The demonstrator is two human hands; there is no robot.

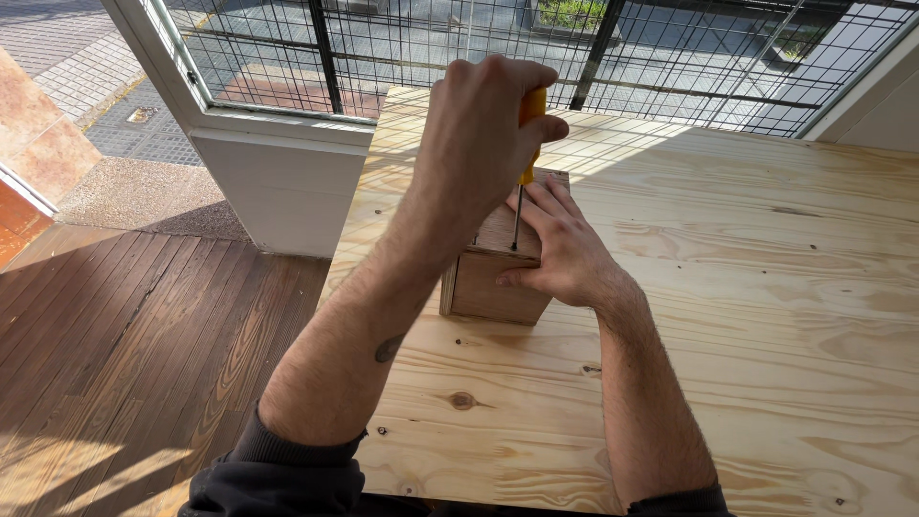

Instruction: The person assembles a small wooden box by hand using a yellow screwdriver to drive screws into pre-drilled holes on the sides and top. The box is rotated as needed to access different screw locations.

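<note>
A small wooden box (490,287) stands on a pale pine tabletop (756,297). My left hand (479,134) is closed around the yellow handle of a screwdriver (532,107), held upright above the box. Its thin metal shaft points straight down, with the tip on the box's top near the front edge. My right hand (560,251) lies on the box's top and right side, with the fingers spread around the shaft and the thumb on the front face. Much of the box's top is hidden by my hands.
The table's left edge (356,239) drops to a dark wooden plank floor (134,345). Behind the table are a white window frame (278,124) and a black wire grille (670,57), with paving outside.
</note>
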